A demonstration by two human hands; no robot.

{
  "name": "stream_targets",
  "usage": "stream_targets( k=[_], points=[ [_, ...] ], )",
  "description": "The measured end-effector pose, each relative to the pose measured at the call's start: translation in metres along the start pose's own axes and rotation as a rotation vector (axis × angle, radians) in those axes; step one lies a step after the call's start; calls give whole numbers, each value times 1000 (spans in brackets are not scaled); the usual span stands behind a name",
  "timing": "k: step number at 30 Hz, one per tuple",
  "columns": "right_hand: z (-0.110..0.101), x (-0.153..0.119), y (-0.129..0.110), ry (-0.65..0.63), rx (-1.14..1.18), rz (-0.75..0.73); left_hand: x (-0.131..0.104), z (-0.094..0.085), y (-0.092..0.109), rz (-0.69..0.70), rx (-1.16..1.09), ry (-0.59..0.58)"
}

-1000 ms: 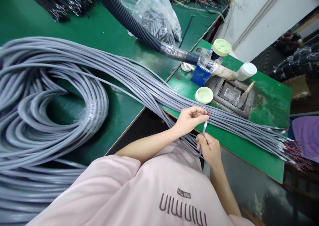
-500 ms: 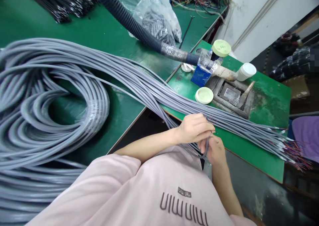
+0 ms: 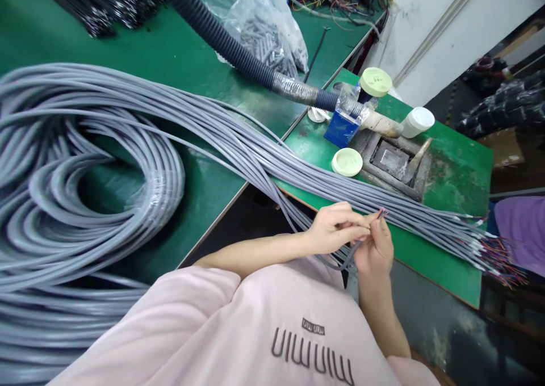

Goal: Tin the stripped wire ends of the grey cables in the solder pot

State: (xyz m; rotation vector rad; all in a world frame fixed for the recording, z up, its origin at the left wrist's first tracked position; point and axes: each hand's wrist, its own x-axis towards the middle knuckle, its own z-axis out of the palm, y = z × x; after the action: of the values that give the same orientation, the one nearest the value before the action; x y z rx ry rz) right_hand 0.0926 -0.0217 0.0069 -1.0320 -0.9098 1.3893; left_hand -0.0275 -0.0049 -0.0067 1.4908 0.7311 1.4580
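Observation:
My right hand (image 3: 375,248) is closed around the end of a grey cable (image 3: 349,257), which loops down below the fingers. Thin coloured wires (image 3: 382,212) stick up from that end, past the thumb and fingertips. From the left, my left hand (image 3: 340,227) meets it with thumb and fingers pinched at the same cable end; the exact grip point is partly covered. Just beyond both hands runs a long bundle of grey cables (image 3: 298,173), with bared red and blue wire ends (image 3: 502,261) at its right end.
Large grey cable coils (image 3: 164,193) fill the left bench. A black corrugated hose (image 3: 221,34) reaches to a solder pot (image 3: 392,159) with a scraper in it. Around it stand a blue box (image 3: 342,128), a shallow pale dish (image 3: 347,162) and a white tub (image 3: 418,122). A plastic bag (image 3: 266,40) lies behind.
Both hands have shifted slightly right and up. My right hand has turned upward, and the cable's coloured wires now point up beyond the fingertips. My left fingers have moved to the cable end.

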Motion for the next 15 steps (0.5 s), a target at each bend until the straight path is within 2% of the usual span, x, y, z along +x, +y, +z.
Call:
stream_targets(
  k=[2,3,5,8,11,15],
  points=[
    [0,1,2,63,-4,-80,2,6,3,-316,-331,64],
    [-1,2,3,94,-33,-127,4,9,4,-425,-473,89],
    [-5,2,3,151,-149,-215,7,12,4,-547,-662,105],
    [-10,2,-1,163,-329,-251,9,12,3,-603,-774,107],
    [-12,4,-7,91,-421,-182,10,10,2,-615,-820,115],
    [-9,11,-16,16,-556,-143,9,8,-2,-603,-759,189]
  ],
)
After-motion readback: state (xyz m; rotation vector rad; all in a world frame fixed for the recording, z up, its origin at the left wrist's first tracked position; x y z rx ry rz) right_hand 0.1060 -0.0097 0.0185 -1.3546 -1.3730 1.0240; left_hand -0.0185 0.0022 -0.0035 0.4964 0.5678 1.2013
